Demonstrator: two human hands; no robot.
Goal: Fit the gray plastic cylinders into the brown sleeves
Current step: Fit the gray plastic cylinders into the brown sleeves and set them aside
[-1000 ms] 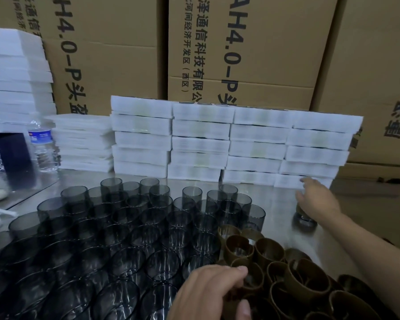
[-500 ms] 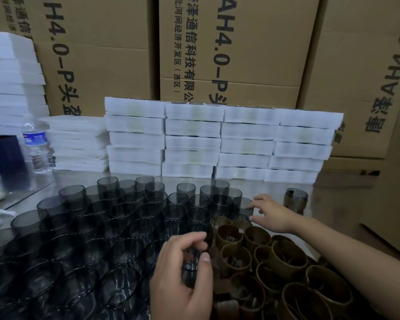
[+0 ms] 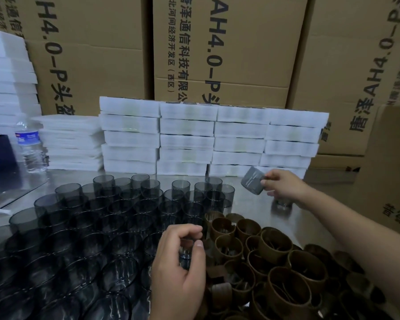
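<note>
One wide-angle camera rides on my head, facing forward and down over the worktop [image 3: 247, 204]. My left hand [image 3: 178, 269] sits close under the lens at the bottom edge, my right hand [image 3: 284, 185] farther out; cardboard boxes [image 3: 229, 54] fill the far top.

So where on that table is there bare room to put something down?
Bare table shows beyond the brown sleeves, between the gray cylinders and the right hand, and in a thin strip before the white foam stacks. Nearer, both crowd it.
</note>
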